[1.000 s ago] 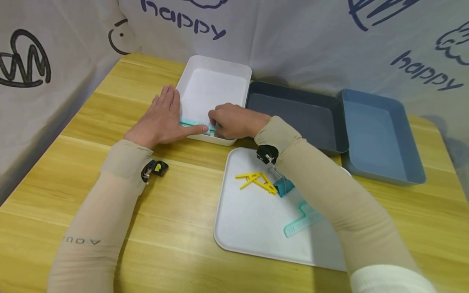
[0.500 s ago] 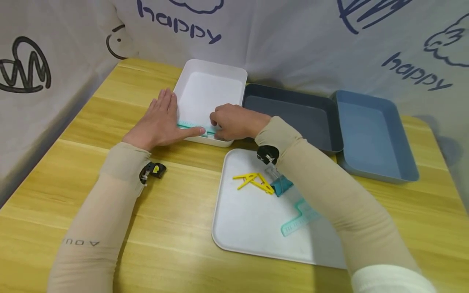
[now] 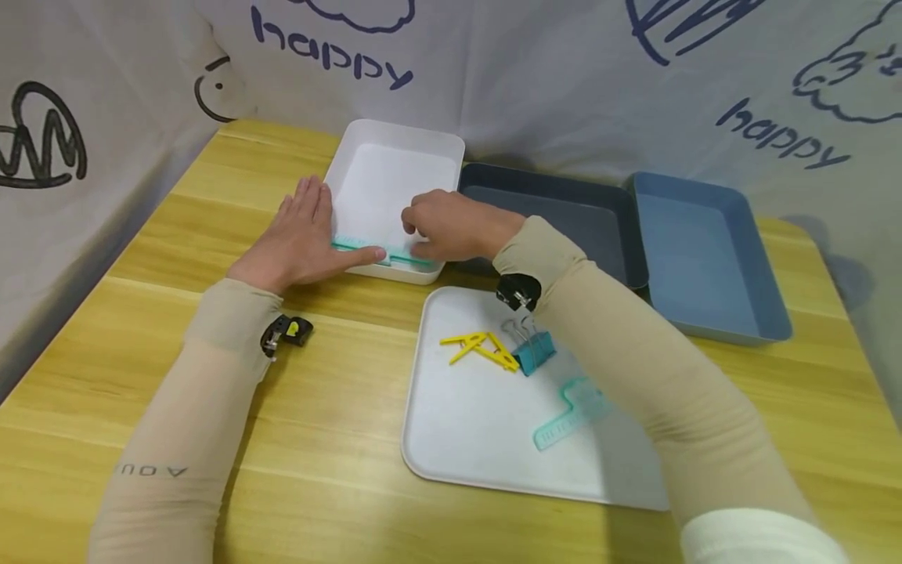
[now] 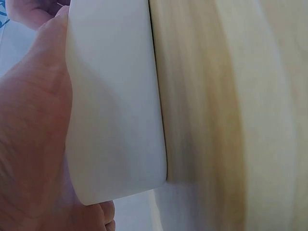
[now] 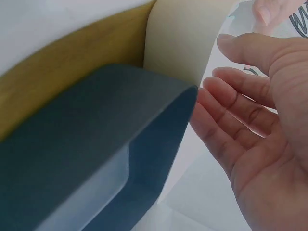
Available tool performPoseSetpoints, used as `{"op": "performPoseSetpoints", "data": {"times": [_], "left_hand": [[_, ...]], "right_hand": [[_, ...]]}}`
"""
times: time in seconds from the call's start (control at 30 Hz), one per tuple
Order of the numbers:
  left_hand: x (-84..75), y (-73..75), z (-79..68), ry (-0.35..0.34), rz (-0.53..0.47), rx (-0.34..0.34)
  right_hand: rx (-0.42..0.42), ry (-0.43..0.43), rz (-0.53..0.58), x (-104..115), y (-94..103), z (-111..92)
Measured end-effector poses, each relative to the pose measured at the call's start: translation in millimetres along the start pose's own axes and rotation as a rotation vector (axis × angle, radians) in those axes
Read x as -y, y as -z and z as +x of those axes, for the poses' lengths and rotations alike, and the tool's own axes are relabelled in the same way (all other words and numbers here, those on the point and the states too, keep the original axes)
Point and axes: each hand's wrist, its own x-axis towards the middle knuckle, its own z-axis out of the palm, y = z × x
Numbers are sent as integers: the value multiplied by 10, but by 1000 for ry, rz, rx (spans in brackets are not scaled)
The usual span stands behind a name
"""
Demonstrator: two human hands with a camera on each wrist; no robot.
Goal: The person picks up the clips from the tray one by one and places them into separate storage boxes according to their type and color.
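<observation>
A clear teal-edged ruler (image 3: pixel 411 258) lies in the white box (image 3: pixel 396 176), along its near wall. My left hand (image 3: pixel 292 239) rests at the box's near left corner, fingers straight along the left side and thumb stretched over the near rim. In the left wrist view, the box wall (image 4: pixel 110 96) stands beside that hand. My right hand (image 3: pixel 454 225) hovers over the near right part of the box. Its fingers (image 5: pixel 240 113) are loosely bent, with nothing seen between them or the thumb. From the head view, the right hand hides part of the box's right rim.
Right of the white box stand a dark grey box (image 3: pixel 557 215) and a blue-grey box (image 3: pixel 708 251). A pale tray (image 3: pixel 465 439) nearer me bears yellow clips (image 3: pixel 482 348), a teal binder clip (image 3: pixel 534 352) and another clear teal ruler (image 3: pixel 567 415), partly under my right arm.
My right hand has come slightly up and away from the ruler, so more of the ruler shows. The left hand keeps its place at the box. The head view has shifted a little.
</observation>
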Motion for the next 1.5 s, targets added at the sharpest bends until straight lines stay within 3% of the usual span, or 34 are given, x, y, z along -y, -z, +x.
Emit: {"op": "performPoseSetpoints", "data": {"times": [1.1, 1.5], "left_hand": [[-20, -9, 13, -4, -1, -4], [-6, -34, 54, -3, 15, -2]], "right_hand": [[-48, -8, -34, -13, 179, -411], [-102, -20, -43, -195, 125, -649]]}}
